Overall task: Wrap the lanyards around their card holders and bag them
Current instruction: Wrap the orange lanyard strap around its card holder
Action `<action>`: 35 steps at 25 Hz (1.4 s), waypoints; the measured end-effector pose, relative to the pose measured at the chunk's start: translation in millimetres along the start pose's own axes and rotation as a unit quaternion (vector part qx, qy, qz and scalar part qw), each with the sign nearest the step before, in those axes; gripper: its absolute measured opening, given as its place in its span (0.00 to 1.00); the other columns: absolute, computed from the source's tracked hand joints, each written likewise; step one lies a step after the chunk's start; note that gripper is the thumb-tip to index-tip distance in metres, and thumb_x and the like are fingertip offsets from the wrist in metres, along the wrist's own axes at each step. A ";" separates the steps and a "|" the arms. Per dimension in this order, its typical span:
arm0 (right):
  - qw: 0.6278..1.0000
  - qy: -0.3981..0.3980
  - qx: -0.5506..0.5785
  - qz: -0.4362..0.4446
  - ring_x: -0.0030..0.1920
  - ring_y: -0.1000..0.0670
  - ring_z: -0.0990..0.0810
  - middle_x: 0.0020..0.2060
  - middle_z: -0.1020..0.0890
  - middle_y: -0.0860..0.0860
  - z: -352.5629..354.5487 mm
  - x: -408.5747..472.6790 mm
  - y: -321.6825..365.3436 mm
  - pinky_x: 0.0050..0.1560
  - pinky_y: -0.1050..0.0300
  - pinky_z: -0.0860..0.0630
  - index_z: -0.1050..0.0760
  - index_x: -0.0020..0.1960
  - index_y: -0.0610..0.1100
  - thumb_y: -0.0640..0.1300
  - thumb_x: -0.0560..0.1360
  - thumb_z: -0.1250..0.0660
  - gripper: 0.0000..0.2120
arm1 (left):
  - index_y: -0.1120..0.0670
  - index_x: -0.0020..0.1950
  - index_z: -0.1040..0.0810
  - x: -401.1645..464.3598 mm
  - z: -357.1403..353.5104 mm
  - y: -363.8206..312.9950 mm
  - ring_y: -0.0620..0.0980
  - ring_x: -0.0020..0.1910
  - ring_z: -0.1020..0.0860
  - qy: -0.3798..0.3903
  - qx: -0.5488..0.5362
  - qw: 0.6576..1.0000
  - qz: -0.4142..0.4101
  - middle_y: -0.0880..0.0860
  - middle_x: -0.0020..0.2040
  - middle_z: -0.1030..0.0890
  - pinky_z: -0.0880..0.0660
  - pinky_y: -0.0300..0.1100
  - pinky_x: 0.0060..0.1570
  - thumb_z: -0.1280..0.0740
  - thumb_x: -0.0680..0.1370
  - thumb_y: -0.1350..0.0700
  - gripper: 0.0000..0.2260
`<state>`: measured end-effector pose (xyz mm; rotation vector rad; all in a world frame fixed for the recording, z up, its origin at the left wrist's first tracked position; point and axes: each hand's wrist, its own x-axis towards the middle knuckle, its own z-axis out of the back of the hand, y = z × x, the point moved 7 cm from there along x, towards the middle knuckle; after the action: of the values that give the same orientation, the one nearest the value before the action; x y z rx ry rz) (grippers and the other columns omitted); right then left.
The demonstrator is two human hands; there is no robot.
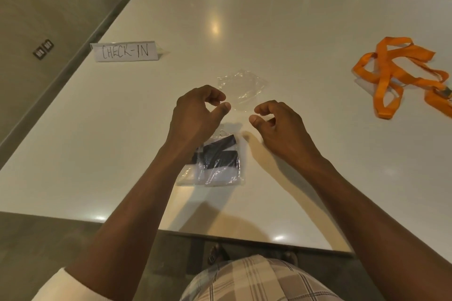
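Both hands hover over the white bench (305, 39). The left hand (195, 115) has its fingers loosely curled and grasps nothing; the right hand (278, 122) is the same, curled but without anything in it. Just beyond the fingertips, between the two hands, an empty clear bag (244, 88) lies crumpled on the bench. Under the left wrist lies a filled bag (217, 164) with a dark lanyard wrapped around a card holder inside. An orange lanyard (396, 73) lies loose, well apart on the right side of the bench. A paper sign (124, 51) reading "CHECK-IN" stands at the left edge.
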<state>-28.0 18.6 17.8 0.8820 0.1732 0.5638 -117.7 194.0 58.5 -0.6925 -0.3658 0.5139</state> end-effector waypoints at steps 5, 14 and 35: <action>0.998 -0.055 0.000 -0.018 0.45 0.54 0.23 0.57 0.21 0.52 57.0 7.3 -26.6 0.40 0.69 0.33 0.24 0.60 0.48 0.53 0.78 0.35 0.14 | 0.47 0.52 0.19 11.8 -37.5 -62.0 0.36 0.37 0.25 0.035 0.000 0.997 -0.063 0.41 0.46 0.19 0.30 0.34 0.39 0.30 0.76 0.47 0.08; 0.988 -0.145 -0.016 -0.058 0.49 0.53 0.22 0.51 0.19 0.52 180.4 7.3 -116.7 0.48 0.61 0.30 0.23 0.57 0.45 0.48 0.78 0.33 0.11 | 0.51 0.48 0.18 39.1 -147.2 -172.5 0.45 0.45 0.20 0.124 0.018 0.982 -0.143 0.45 0.42 0.17 0.27 0.36 0.42 0.30 0.75 0.50 0.06; 0.952 -0.204 -0.193 -0.117 0.59 0.41 0.27 0.57 0.23 0.44 347.2 24.5 -265.6 0.50 0.54 0.29 0.23 0.59 0.46 0.27 0.70 0.39 0.22 | 0.52 0.56 0.20 46.7 -331.3 -294.0 0.49 0.49 0.22 0.143 0.051 0.943 -0.295 0.51 0.52 0.20 0.26 0.42 0.46 0.32 0.77 0.52 0.09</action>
<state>225.3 -338.1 35.0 0.5670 -0.2035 0.1725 174.7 -140.7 29.2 -0.5135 -0.2538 -0.1384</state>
